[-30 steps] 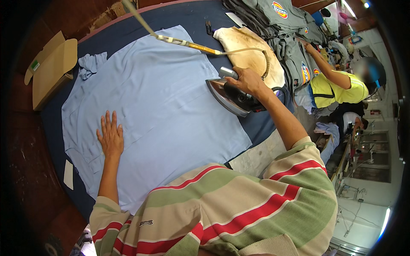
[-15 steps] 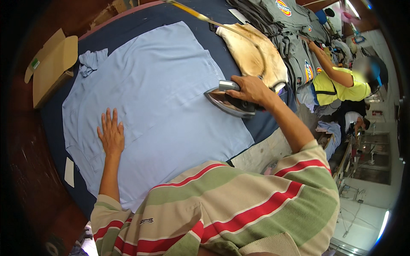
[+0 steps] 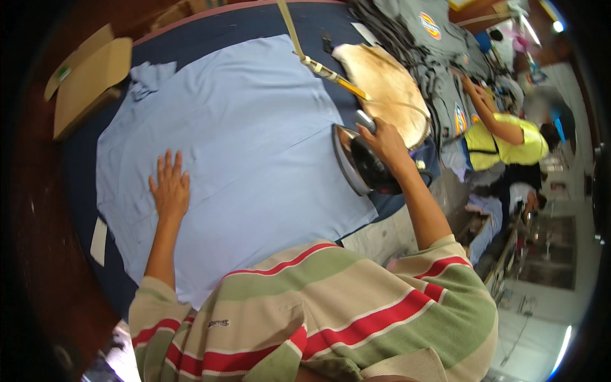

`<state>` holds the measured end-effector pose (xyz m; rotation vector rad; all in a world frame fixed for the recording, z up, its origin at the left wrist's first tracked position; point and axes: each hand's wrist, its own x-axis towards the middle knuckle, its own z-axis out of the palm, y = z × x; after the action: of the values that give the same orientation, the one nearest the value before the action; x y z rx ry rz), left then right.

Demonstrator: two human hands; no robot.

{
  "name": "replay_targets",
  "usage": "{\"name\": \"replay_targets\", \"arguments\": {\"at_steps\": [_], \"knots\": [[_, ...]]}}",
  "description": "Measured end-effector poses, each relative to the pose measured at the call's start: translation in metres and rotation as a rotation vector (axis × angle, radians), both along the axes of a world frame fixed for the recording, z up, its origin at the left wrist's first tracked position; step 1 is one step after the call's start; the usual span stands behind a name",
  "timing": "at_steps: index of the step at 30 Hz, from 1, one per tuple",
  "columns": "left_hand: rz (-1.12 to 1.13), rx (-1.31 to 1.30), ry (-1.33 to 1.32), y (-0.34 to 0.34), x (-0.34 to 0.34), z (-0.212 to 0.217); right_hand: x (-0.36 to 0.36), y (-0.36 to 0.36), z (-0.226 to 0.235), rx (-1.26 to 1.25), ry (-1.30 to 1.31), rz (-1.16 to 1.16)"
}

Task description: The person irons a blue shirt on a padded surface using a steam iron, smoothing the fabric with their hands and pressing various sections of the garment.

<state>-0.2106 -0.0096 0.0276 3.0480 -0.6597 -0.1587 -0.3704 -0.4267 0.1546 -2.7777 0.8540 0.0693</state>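
A light blue garment (image 3: 248,153) lies spread over a dark blue padded table (image 3: 83,191). My left hand (image 3: 170,191) rests flat on its left part, fingers stretched out. At the garment's right edge, my right hand (image 3: 385,145) grips the handle of an iron (image 3: 356,159). The iron is tilted, its metal soleplate edge turned toward the cloth; whether it touches the cloth I cannot tell. Just beyond the iron lies a scorched cream pad (image 3: 388,83). A hose with a yellow section (image 3: 347,84) hangs across the pad's near side.
An open cardboard box (image 3: 89,89) sits at the far left, and a white paper strip (image 3: 98,242) at the left edge. Grey garments (image 3: 439,70) are piled at the far right. Beside them works a person in a yellow top (image 3: 506,137). Another person is farther back.
My right hand has shifted the iron right, to the garment's edge, and turned it. The hose has swung down and right. My left hand stays flat on the cloth.
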Motion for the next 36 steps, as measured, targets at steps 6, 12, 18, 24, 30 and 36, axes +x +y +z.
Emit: {"name": "replay_targets", "arguments": {"at_steps": [6,12,18,24,30,36], "knots": [[-0.030,-0.103,-0.009,0.005,0.005,-0.001,-0.025,-0.019,0.014,0.145,-0.026,0.149],[-0.002,-0.016,0.079,0.005,0.001,0.016,0.002,-0.059,0.060,0.123,-0.063,0.014],[-0.013,0.032,-0.187,-0.017,-0.003,0.021,0.054,-0.150,0.036,-0.132,-0.047,0.198],[-0.266,-0.476,-0.220,-0.140,-0.125,-0.013,0.080,-0.170,-0.015,-0.723,-0.329,0.287],[-0.771,-0.318,0.061,-0.226,-0.230,-0.015,0.075,-0.038,-0.120,-0.302,-0.340,0.742],[-0.815,-0.301,0.029,-0.238,-0.240,-0.017,0.059,-0.014,-0.126,-0.168,-0.088,0.689]]}}
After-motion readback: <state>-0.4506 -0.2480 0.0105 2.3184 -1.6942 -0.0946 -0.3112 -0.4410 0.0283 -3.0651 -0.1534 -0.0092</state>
